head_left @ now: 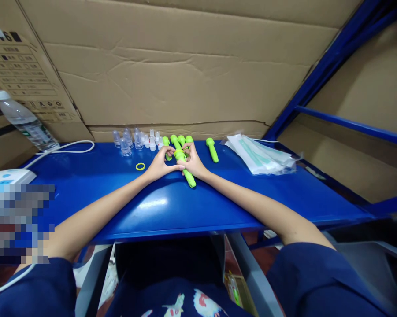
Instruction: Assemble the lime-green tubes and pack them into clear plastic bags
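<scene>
In the head view, both forearms reach across the blue bench and meet a little back from its middle, nearer the far edge than the near one. The left hand and the right hand close together on one green piece. It lies on the bench, its wider head between the fingertips and its shaft pointing back toward the near edge. The left grip is pinched small, thumb and forefinger drawn in on the head of the piece. The right grip is likewise closed, its fingers bent over the head from the other side, so that the two hands touch. Just left of the left hand a yellow ring lies flat on the bench, apart from the fingers. Along the far edge, behind the hands, stand a cluster of clear caps and beside them a row of green pieces. One lone green piece lies to the right of that row. Farther right, near the far right corner, is a stack of plastic packets. At the far left corner a water bottle leans, a white cable curves across the bench, and a white device sits at the left edge. A cardboard wall rises behind the far edge.
</scene>
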Available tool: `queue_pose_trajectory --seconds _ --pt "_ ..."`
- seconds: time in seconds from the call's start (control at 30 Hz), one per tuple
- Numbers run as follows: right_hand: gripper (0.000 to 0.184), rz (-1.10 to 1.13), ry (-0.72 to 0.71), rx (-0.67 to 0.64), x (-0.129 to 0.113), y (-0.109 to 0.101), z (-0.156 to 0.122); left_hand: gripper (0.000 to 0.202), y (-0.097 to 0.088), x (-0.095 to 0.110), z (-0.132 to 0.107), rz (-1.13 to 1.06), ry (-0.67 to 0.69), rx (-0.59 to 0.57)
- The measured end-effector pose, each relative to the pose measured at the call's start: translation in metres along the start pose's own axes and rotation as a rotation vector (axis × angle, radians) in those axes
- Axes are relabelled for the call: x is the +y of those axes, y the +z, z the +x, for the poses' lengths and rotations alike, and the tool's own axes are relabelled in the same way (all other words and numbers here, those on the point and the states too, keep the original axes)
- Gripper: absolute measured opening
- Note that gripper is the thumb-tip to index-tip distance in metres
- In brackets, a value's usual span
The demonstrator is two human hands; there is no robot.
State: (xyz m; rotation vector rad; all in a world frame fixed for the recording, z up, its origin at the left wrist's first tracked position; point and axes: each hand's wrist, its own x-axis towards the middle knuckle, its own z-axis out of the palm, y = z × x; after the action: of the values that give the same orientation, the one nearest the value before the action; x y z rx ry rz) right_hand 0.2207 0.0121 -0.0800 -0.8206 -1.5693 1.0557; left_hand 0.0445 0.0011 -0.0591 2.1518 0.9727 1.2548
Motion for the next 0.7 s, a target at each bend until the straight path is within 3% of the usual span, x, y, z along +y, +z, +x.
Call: queue_pose_trajectory --seconds 0.53,0.7 --pt "0.055 -0.018 -0.011 0.043 -0.0076 0.0029 -0.0026 0.067 0.0004 -0.0018 -0.0001 -0.002 0.022 0.007" --pt "0.050 -0.127 -0.103 0.129 0.0004 -0.0025 0.0032 0.048 0.0052 -0.0003 -0.0006 0.043 0.089 -0.064"
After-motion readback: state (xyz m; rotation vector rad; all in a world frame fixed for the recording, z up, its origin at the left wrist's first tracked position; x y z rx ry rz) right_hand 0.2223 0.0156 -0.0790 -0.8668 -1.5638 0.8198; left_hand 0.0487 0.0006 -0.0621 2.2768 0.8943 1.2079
